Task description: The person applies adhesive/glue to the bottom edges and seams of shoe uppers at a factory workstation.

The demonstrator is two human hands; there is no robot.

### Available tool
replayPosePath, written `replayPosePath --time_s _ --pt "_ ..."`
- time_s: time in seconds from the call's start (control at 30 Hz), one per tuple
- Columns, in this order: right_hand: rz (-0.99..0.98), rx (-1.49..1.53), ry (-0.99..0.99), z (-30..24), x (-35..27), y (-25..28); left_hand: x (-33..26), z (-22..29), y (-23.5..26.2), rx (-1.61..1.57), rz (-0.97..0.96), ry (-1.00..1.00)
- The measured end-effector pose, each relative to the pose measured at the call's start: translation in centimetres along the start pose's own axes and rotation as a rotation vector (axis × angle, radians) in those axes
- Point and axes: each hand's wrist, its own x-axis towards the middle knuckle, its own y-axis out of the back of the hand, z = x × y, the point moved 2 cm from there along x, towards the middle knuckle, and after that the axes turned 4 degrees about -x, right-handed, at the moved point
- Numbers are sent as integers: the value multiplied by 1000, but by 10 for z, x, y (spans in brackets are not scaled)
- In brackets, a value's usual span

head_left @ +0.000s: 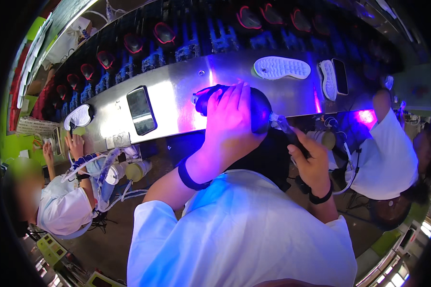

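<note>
Metal bench (177, 86) sweeping across twelve o'clock; at one o'clock I've got the dark shoe upper (260, 107), my left hand (232, 115) clasped over it; at three, my right hand (311, 160) grips a slim tool (284, 126), its tip right at the upper's edge.

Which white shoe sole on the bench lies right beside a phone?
The white ridged sole left of the dark rectangular phone at right; other white soles lie apart from phones.
</note>
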Motion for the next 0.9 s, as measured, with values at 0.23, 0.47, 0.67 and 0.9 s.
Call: replayPosePath --time_s 0.23,0.47,0.67,0.9 --pt "-34 -121 142 -9 50 3 27 -31 17 -113 6 29" --pt "68 -89 294 -8 92 -32 31 -79 42 86 -187 27" --pt "-148 412 -153 10 95 -47 21 -105 52 99 -296 7" --pt "-172 283 149 -21 111 2 8 -76 51 -385 -332 23"
